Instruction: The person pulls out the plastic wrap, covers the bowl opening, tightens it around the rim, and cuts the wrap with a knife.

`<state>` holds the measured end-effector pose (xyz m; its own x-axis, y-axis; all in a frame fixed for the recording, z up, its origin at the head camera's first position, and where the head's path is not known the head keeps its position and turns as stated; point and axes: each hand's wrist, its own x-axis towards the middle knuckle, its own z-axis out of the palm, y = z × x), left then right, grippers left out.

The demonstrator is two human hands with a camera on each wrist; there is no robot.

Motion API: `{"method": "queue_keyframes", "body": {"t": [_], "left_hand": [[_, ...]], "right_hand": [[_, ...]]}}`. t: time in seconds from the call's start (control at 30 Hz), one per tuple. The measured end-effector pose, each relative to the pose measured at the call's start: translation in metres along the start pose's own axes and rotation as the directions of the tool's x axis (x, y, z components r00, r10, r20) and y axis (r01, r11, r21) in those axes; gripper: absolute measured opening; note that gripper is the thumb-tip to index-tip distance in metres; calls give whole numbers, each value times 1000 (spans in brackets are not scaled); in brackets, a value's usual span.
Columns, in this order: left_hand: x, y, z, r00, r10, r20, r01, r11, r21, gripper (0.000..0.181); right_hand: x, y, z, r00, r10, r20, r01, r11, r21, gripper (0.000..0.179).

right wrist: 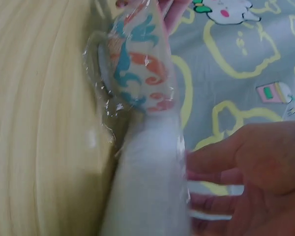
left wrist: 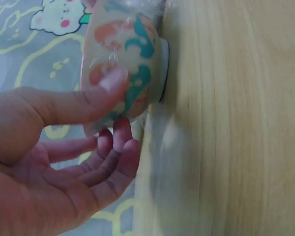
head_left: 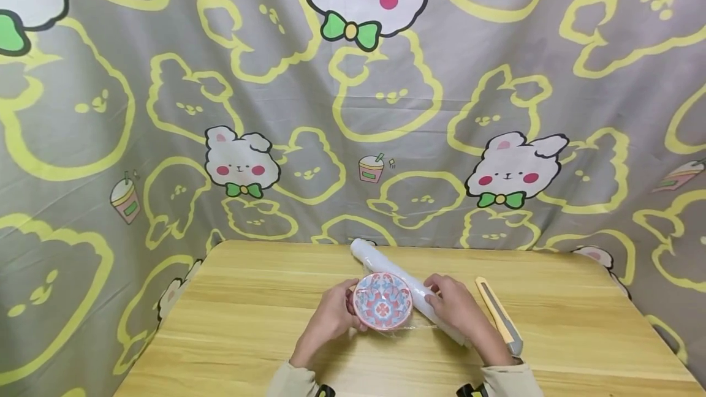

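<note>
A small bowl [head_left: 383, 301] with a red and blue flower pattern, partly covered in clear film, stands beside a roll of plastic wrap [head_left: 380, 259]. My left hand [head_left: 333, 310] holds the bowl at its left side, the thumb on the outer wall and the fingers curled near the rim. In the right wrist view, clear film [right wrist: 108, 105] clings around the bowl's foot and stretches toward the roll. My right hand [head_left: 456, 306] is at the roll's right side, with fairly straight fingers reaching its edge.
A yellow and grey utility knife [head_left: 499, 317] lies to the right of my right hand. All of this is on a wood-grain table [head_left: 248, 299]. A grey curtain [head_left: 309, 103] with bunny prints hangs behind and along both sides.
</note>
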<state>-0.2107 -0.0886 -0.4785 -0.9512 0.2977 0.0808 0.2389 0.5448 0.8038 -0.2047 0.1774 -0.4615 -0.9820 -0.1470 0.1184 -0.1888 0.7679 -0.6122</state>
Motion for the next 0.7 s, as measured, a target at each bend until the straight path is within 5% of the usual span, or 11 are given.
{"method": "queue_keyframes", "body": {"t": [0.33,0.47,0.63,0.7], "left_hand": [[6,-1,6,996,-48,-78,28,972,-235,69],[3,-6,1,999,-28,40,41,937,-348,76],[-2,-13,-5,969,31,246,104,850,-517,104],[-2,-14,-2,964,52,259,95,846,-524,115]], "right_hand": [[-19,-20,-7,999,39,8,-37,980,-194,32],[-24,-23,-9,996,74,59,-61,977,-205,41],[-29,-22,-8,989,91,116,-80,992,-96,34],[-31,-21,-8,982,105,157,-105,994,-9,39]]}}
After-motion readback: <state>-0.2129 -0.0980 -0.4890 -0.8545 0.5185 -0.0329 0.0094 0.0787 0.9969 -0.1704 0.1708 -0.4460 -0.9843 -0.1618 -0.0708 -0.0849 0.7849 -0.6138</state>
